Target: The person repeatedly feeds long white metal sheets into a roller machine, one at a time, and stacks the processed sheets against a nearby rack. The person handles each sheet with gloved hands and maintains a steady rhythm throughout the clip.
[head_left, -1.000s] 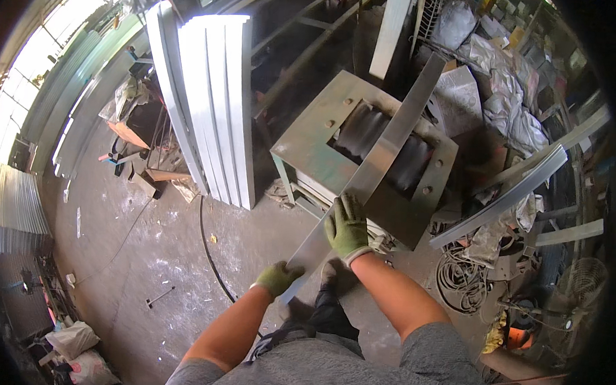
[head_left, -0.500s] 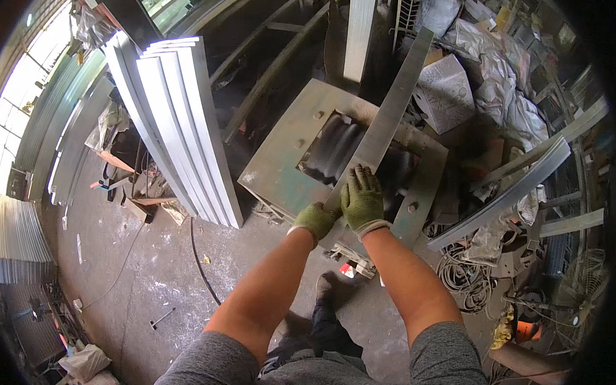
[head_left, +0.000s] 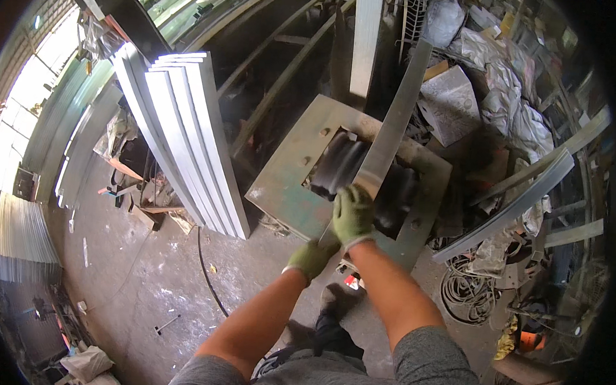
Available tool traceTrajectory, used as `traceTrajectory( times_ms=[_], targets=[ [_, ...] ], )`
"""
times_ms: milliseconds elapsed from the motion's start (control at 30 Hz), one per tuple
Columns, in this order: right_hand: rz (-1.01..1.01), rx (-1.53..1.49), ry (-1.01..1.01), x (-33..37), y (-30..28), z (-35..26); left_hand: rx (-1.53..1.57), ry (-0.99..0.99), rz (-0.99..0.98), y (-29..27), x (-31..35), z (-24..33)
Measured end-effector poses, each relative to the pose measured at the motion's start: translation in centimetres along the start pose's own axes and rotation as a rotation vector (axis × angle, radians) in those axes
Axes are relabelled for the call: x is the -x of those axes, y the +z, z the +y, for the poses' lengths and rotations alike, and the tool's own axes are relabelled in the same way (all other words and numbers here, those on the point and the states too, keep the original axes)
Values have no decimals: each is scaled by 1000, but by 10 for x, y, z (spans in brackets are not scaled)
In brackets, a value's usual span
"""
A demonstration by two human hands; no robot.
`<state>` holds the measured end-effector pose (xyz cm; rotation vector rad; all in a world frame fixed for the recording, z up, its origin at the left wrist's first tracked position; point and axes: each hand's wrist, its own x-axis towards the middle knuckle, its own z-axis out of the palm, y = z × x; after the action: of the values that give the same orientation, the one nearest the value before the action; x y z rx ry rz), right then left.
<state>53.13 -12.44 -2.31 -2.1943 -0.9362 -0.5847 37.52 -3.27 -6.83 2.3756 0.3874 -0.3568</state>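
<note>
A long flat metal bar (head_left: 395,120) slants over a green-grey metal machine housing (head_left: 280,191), its far end up and to the right. Black ribbed rollers (head_left: 341,163) show through the housing's opening beneath it. Both my hands wear green gloves. My left hand (head_left: 311,257) is closed around the near end of the bar, by the housing's front edge. Farther up, my right hand (head_left: 353,214) bends its fingers over the bar. My hands cover the bar's near part.
Bright metal profiles (head_left: 192,138) lean in a stack left of the machine. A coiled cable (head_left: 468,295) lies on the floor at right, below another metal profile (head_left: 509,206). White sacks (head_left: 518,99) are heaped at the far right. A black cable (head_left: 209,274) runs across the floor.
My right hand has gone from lying flat on the bar with fingers stretched to curling over it. The bar and my left hand have come slightly nearer me; the whole view has shifted a little.
</note>
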Motion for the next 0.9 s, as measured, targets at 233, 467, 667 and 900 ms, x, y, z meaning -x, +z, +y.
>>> traceTrajectory(
  times_ms=[233,467,667,900],
  targets=[
    [-105,141,-43,-41,5,42,-47,64,64,17,-71,7],
    [-239,216,-79,-11,-3,23,123,-47,16,5,-17,25],
    [-329,199,-28,55,-4,-41,236,-145,61,19,67,-14],
    [-286,166,-32,102,-4,-86,251,-326,42,21,132,-31]
  ],
)
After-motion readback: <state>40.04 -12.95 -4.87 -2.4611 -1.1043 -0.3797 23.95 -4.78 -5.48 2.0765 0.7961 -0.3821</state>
